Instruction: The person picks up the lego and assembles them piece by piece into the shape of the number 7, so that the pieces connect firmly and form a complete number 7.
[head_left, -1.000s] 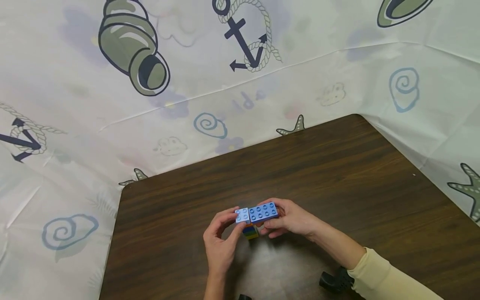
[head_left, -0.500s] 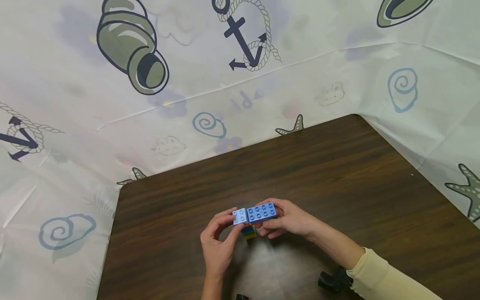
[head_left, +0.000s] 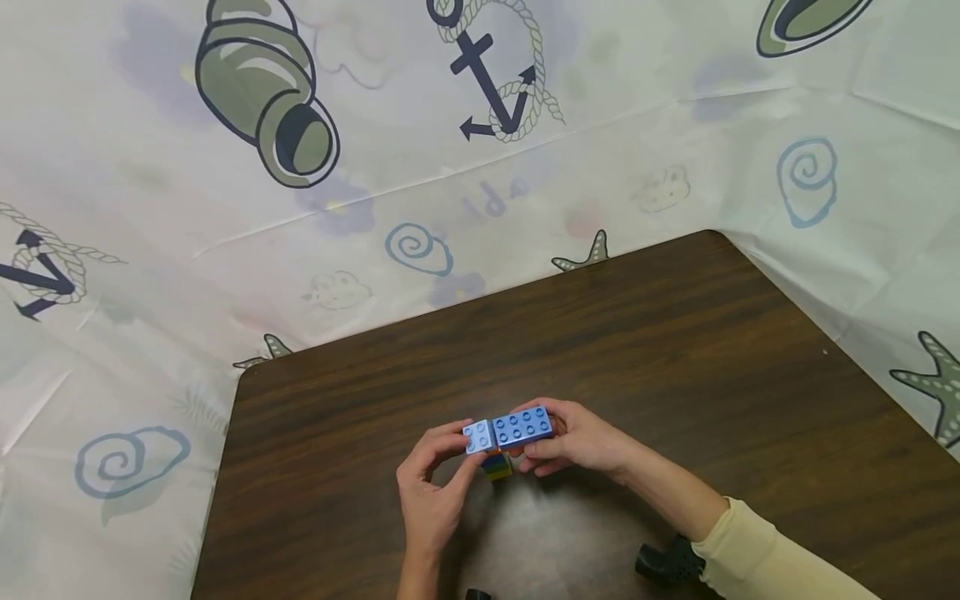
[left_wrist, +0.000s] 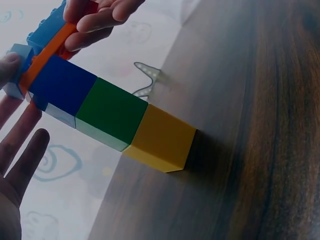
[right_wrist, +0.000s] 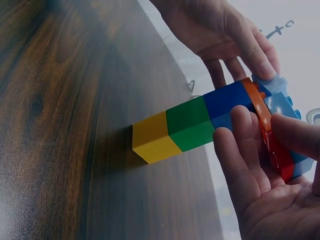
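A tower of toy building blocks stands upright on the table, with a yellow block (left_wrist: pixel 162 137) at the bottom, then a green block (left_wrist: pixel 112 112) and a dark blue block (left_wrist: pixel 65 85). Above these lies a thin orange plate (left_wrist: pixel 47 57). Two blocks top it side by side: a small light blue block (head_left: pixel 478 436) and a longer blue block (head_left: pixel 522 426). My left hand (head_left: pixel 435 492) pinches the small one between thumb and fingers. The longer block is gripped by my right hand (head_left: pixel 581 437), with a red block (right_wrist: pixel 278 157) beneath it, partly hidden by fingers.
The dark wood table (head_left: pixel 337 400) reaches back to a white patterned cloth (head_left: pixel 420 100) that hangs behind and at the sides. A black object (head_left: pixel 667 562) lies by the right sleeve, and another dark piece (head_left: pixel 477 594) shows at the bottom edge.
Very little differs. Hands and top blocks appear slightly farther left in the head view, and both grips look the same.
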